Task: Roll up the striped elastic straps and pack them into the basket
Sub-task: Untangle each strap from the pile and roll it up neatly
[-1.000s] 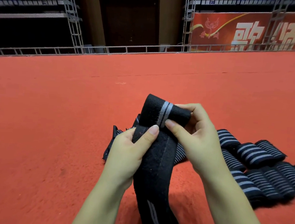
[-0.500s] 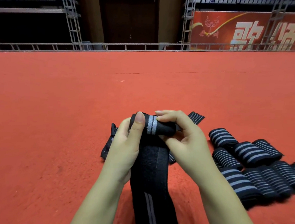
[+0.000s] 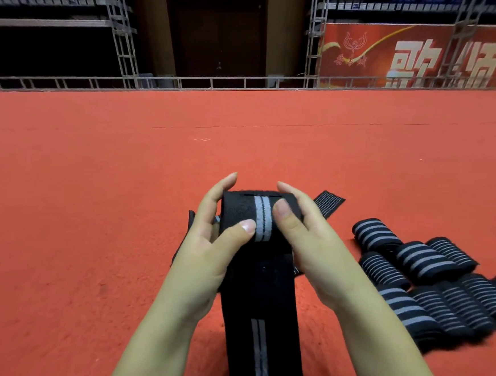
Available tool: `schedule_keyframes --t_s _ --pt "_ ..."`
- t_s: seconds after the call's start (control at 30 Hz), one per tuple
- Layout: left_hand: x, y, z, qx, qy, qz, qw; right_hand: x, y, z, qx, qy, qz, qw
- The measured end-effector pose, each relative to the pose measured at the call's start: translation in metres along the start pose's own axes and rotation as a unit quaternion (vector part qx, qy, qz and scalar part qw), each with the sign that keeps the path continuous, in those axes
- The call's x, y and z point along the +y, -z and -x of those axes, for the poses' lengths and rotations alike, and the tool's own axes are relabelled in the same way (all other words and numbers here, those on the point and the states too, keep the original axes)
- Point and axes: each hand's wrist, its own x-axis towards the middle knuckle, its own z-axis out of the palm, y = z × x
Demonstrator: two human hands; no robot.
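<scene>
A black elastic strap (image 3: 257, 301) with two grey stripes runs from the bottom edge up to a small roll at its far end. My left hand (image 3: 209, 244) holds the roll's left side, thumb pressed on its front. My right hand (image 3: 305, 239) holds the right side, thumb on top by the stripes. Several rolled striped straps (image 3: 421, 266) lie in rows on the red carpet to the right. Unrolled straps (image 3: 328, 203) lie flat behind my hands, mostly hidden. No basket is in view.
The red carpet (image 3: 91, 205) stretches far ahead and to the left. A metal truss rail (image 3: 189, 82) borders its far edge, with a dark door and a red banner (image 3: 414, 58) behind. A dark object shows at the bottom right corner.
The strap's folded end came down from chest height and has been turned over into a thicker roll. Both hands shifted from pinching the fold to gripping the roll's two sides.
</scene>
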Motion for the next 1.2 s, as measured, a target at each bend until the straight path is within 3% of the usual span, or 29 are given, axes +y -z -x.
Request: schedule_keyframes --t_s 0.23,0.37,0.5,0.83,1.0,1.2 --pt "0.005 0.001 0.003 -0.010 -0.007 -0.070 0.997 -0.005 -0.004 0.004 -0.040 0.038 0.047 0.997" --pt "0.006 0.000 0.004 0.012 -0.056 -0.083 0.995 -0.008 0.004 0.002 -0.068 0.043 -0.037 0.996" --pt "0.006 -0.001 0.004 -0.007 -0.076 -0.060 0.995 -0.013 0.012 0.002 -0.091 0.058 -0.048 0.993" --pt "0.000 0.001 -0.001 -0.036 0.015 -0.053 0.998 -0.015 0.013 0.004 0.016 0.115 -0.116 0.986" --pt "-0.004 0.002 0.004 -0.074 0.022 -0.035 0.996 -0.017 0.020 -0.004 0.050 0.127 -0.168 0.976" --pt "0.003 0.003 0.003 -0.097 0.039 0.010 0.994 -0.017 0.017 -0.007 0.083 0.190 -0.090 0.974"
